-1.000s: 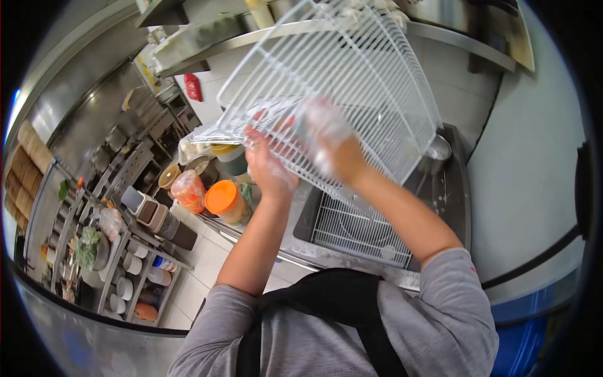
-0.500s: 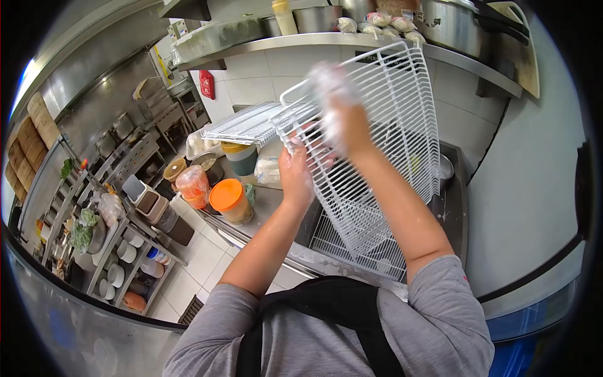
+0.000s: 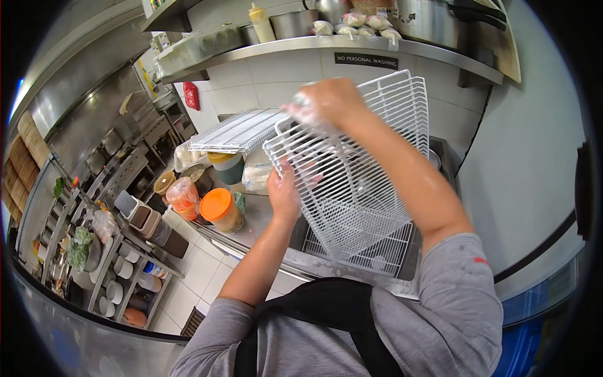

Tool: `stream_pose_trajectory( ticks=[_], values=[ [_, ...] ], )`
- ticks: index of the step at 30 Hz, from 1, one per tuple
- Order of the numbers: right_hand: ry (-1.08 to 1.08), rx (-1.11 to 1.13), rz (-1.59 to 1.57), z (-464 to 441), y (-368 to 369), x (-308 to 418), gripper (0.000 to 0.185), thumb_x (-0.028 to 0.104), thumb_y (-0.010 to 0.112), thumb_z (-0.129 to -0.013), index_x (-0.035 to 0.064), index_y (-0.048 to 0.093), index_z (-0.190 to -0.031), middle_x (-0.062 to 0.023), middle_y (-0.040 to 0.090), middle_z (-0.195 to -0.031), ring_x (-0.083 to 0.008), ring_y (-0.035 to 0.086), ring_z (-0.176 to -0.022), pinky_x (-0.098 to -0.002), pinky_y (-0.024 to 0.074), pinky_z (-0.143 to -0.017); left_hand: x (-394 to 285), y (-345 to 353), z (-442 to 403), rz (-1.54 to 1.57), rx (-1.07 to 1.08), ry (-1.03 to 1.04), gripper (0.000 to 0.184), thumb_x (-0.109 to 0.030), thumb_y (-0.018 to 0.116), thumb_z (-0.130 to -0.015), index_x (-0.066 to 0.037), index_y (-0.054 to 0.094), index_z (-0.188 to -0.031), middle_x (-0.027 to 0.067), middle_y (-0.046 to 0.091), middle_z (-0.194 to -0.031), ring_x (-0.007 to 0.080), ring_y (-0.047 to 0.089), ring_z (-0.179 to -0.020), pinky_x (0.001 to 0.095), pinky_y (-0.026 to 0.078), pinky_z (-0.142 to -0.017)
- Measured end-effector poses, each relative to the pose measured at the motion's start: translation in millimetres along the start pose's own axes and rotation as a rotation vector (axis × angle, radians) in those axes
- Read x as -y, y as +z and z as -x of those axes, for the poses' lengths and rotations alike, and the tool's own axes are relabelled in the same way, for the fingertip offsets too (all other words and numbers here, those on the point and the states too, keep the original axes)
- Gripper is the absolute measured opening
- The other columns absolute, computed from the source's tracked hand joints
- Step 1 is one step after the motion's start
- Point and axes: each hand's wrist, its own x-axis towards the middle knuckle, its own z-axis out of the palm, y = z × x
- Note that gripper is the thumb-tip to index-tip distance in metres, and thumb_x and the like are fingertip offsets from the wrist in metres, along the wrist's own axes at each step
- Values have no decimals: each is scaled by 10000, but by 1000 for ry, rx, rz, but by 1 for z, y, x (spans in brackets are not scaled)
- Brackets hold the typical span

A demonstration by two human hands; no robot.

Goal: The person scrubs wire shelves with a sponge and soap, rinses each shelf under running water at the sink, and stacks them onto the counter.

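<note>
A white wire shelf rack stands tilted above the sink. My left hand grips its left edge, some fingers showing behind the wires. At the rack's upper left edge, my right hand is closed around a foam-covered sponge; lather and fingers hide its exact shape. Another white wire rack lies in the sink beneath the held one. More white racks rest on the counter to the left.
Left of the sink, the counter holds an orange-lidded tub, a yellow-lidded container and plastic bags. A steel wall shelf with pots and a squeeze bottle runs above. Shelving with bowls stands at lower left.
My right hand, blurred by motion earlier, has moved to the rack's upper left edge with the sponge. The rack has shifted slightly down, and the whole view has turned a little.
</note>
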Motion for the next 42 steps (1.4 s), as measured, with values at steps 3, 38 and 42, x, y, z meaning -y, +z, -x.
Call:
stream_pose_trajectory(
  ticks=[3, 38, 42],
  values=[
    [279, 22, -2, 27, -21, -76, 424, 509, 531, -813, 97, 618, -763, -107, 625, -677, -306, 605, -631, -408, 467, -571, -2, -20, 5, 0, 35, -46, 469, -383, 442, -919, 31, 447, -1138, 175, 586, -996, 281, 633, -852, 395, 573, -641],
    [103, -350, -101, 202, 48, 3, 477, 135, 712, -568, 17, 559, -1004, -159, 596, -942, -327, 593, -818, -399, 505, -691, 96, 4, -58, 405, -117, -927, 462, -73, 410, -749, 118, 299, -1154, 332, 364, -1219, 513, 347, -1160, 680, 256, -941],
    [188, -330, -333, 194, 55, 28, 378, 131, 687, -666, 8, 545, -994, -144, 591, -886, -304, 592, -736, -347, 499, -642, 89, -5, -56, 299, -318, -869, 543, 67, 398, -698, 107, 124, -1165, 302, 222, -1180, 563, 311, -1133, 743, 261, -878]
  ],
)
